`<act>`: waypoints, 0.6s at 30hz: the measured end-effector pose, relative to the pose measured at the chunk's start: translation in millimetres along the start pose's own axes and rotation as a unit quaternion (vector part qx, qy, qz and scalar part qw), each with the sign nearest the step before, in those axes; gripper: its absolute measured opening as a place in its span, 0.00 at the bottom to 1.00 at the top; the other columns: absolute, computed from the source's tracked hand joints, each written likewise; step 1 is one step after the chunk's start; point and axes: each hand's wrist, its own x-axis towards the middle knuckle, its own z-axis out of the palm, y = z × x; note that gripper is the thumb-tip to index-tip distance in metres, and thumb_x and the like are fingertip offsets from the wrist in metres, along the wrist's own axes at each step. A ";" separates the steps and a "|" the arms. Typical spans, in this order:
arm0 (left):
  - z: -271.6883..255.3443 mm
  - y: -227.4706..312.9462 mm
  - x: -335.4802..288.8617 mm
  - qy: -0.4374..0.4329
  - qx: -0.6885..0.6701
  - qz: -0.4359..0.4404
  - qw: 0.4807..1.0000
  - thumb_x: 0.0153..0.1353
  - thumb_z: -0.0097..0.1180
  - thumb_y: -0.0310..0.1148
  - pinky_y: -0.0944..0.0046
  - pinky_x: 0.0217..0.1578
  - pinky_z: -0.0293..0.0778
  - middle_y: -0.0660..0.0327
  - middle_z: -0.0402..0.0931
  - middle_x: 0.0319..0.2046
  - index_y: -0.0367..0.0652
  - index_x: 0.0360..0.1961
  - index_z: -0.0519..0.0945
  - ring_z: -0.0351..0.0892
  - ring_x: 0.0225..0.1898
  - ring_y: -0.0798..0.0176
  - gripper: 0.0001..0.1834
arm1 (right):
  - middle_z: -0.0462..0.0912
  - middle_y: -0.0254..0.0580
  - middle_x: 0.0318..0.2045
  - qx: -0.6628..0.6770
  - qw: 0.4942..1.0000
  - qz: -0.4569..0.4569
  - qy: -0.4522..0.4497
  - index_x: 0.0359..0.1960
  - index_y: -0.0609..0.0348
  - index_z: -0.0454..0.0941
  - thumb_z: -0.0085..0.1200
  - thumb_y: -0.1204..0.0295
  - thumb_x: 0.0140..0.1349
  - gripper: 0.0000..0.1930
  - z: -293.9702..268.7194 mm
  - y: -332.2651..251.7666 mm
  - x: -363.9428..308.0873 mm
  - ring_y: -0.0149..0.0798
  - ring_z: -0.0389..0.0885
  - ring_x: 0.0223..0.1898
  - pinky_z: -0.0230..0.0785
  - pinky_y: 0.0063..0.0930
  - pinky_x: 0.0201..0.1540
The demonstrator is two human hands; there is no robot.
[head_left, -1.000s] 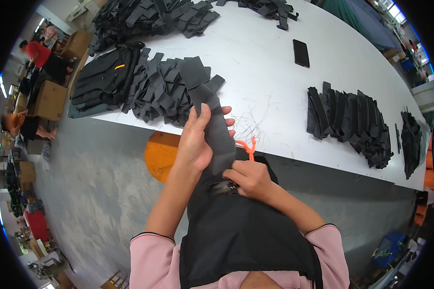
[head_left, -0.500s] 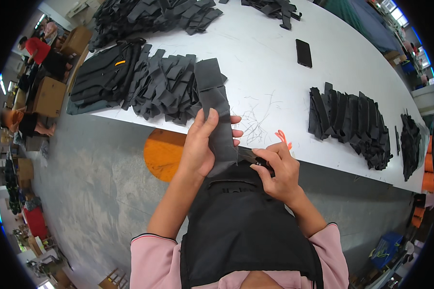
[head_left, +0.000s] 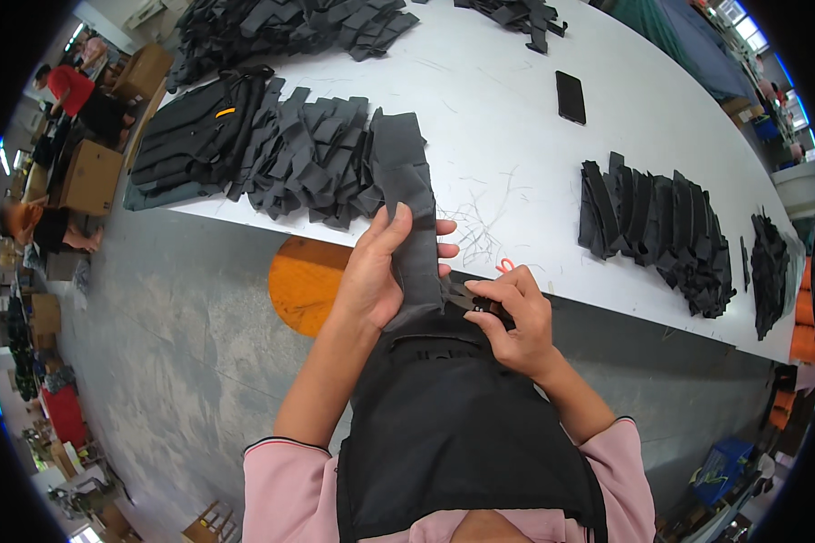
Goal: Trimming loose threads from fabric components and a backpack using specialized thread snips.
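A long dark grey fabric strip (head_left: 406, 172) is gripped in my left hand (head_left: 378, 262), thumb on top and fingers wrapped beneath, their tips showing past its right edge. Its far end lies by a heap of similar grey strips (head_left: 312, 154); its near end hangs just past the table edge. Small black thread snips (head_left: 484, 308) are pinched in my right hand (head_left: 521, 317), the blades touching or very near the strip's lower right edge. A bit of orange cord (head_left: 505, 265) shows beside that hand. Loose thread ends (head_left: 471, 231) lie on the white table (head_left: 498, 100).
Folded black bags (head_left: 195, 136) lie at the table's left, with more strips (head_left: 281, 36) behind. A black phone (head_left: 570, 97) is farther right. Other dark pieces (head_left: 656, 222) are stacked at the right. An orange round stool (head_left: 308, 285) stands below the table edge. People work at far left.
My right hand has shifted slightly left and down, bringing the snips' blades closer to the strip's edge. The left hand keeps its hold, nearly still.
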 end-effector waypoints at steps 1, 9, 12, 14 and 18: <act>-0.4 -1.0 -0.3 -0.003 -0.003 -0.006 1.000 0.67 0.46 0.44 0.61 0.32 0.78 0.50 0.76 0.41 0.42 0.49 0.66 0.79 0.37 0.58 0.19 | 0.70 0.36 0.25 -0.003 1.000 -0.009 0.030 0.39 0.57 0.79 0.64 0.78 0.44 0.17 0.6 -2.7 0.9 0.33 0.70 0.19 0.65 0.24 0.23; 1.8 -5.1 -3.3 -0.007 0.000 -0.015 1.000 0.66 0.47 0.43 0.61 0.32 0.78 0.50 0.76 0.41 0.42 0.50 0.65 0.79 0.36 0.58 0.18 | 0.72 0.36 0.24 -0.093 0.994 -0.046 0.045 0.39 0.56 0.80 0.64 0.78 0.42 0.18 0.3 2.8 -5.4 0.33 0.71 0.20 0.65 0.25 0.21; 2.6 -6.2 -5.1 -0.007 0.009 -0.015 1.000 0.66 0.47 0.43 0.61 0.32 0.78 0.50 0.76 0.40 0.43 0.51 0.65 0.79 0.36 0.58 0.18 | 0.72 0.35 0.24 -0.089 0.993 -0.066 0.041 0.39 0.56 0.80 0.64 0.77 0.42 0.18 -2.2 -0.6 -4.2 0.34 0.72 0.20 0.64 0.25 0.21; 3.0 -7.8 -5.4 -0.014 0.011 -0.017 1.000 0.66 0.47 0.43 0.61 0.32 0.78 0.51 0.76 0.40 0.43 0.51 0.65 0.79 0.36 0.58 0.19 | 0.71 0.36 0.24 -0.104 0.991 -0.074 0.026 0.38 0.55 0.79 0.64 0.77 0.41 0.18 -2.9 -0.6 -4.2 0.34 0.72 0.20 0.64 0.26 0.22; 4.8 -11.4 -6.1 -0.025 0.036 -0.013 0.999 0.66 0.48 0.44 0.61 0.31 0.78 0.50 0.77 0.40 0.43 0.49 0.67 0.80 0.34 0.59 0.18 | 0.71 0.35 0.23 -0.123 0.989 -0.080 0.030 0.38 0.56 0.79 0.64 0.77 0.40 0.18 -5.8 -3.4 -2.7 0.35 0.71 0.20 0.64 0.26 0.22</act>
